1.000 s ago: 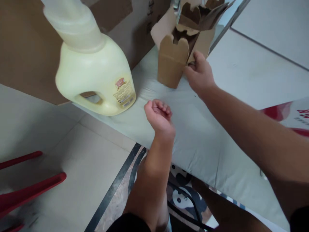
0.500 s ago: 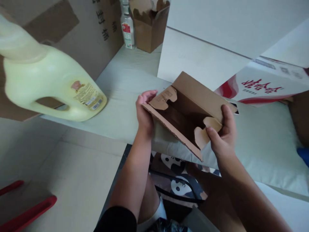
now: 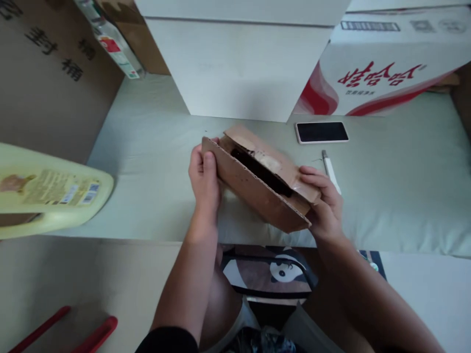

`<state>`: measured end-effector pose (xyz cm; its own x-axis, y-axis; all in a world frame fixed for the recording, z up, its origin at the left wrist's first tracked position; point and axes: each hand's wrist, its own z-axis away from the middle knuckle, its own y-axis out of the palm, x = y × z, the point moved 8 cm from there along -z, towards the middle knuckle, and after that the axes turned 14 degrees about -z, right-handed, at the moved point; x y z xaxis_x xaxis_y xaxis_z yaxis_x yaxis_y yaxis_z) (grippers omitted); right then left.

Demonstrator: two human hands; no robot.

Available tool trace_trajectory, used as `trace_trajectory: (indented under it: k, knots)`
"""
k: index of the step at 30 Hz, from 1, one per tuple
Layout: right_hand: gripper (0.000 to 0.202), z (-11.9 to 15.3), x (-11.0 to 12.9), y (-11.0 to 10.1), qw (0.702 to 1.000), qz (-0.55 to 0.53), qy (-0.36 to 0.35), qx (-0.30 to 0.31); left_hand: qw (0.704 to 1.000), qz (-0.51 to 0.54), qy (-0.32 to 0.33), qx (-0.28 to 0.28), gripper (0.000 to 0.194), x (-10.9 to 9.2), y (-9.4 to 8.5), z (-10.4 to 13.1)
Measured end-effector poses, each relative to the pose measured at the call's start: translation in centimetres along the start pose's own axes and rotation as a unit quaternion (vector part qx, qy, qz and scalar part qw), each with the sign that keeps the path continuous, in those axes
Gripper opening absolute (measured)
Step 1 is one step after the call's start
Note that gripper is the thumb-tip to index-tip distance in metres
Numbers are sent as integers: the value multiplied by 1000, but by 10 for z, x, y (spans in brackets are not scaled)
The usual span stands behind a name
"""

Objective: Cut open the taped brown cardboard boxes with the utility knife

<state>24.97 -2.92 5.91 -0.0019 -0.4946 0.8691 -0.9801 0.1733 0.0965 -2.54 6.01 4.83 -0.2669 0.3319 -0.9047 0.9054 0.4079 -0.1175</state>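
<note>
Between both hands is a small brown cardboard box (image 3: 253, 186), tilted, with a dark gap showing between its near panel and its far flap. My left hand (image 3: 206, 176) grips its left end, thumb on the near panel and fingers partly hidden behind. At the right end my right hand (image 3: 326, 198) holds the box, fingers over the far panel; its thumb is hidden. Just beyond the right hand lie a white pen-like cutter (image 3: 331, 172) and a phone (image 3: 321, 132) with a dark screen, both on the pale green cloth surface (image 3: 390, 196).
White cartons (image 3: 239, 68) stand at the back, one with red lettering (image 3: 382, 78). To the left are a yellow jug (image 3: 73, 193), a large brown carton (image 3: 55, 88) and a clear bottle (image 3: 117, 49). Red handles (image 3: 95, 336) show low on the left.
The view has swung right, bringing the phone and cutter into sight. The box has turned in my hands: its wide opening with inner flaps has narrowed to a dark gap. Both hands still hold it.
</note>
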Motion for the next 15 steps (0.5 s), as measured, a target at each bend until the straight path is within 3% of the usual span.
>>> trace_trajectory:
  k: [3,7,15]
  knots:
    - [41,5,-6,-7,1000,-19,1,4,1000,10,-19,-12,49,11,9,-5]
    - [27,12,-12,-10,1000,19,9,19,1000,12,-13,-10,53,14,16,-9]
    - [21,13,-10,-6,999,-6,-9,34,998,-43,46,12,44,11,13,-11]
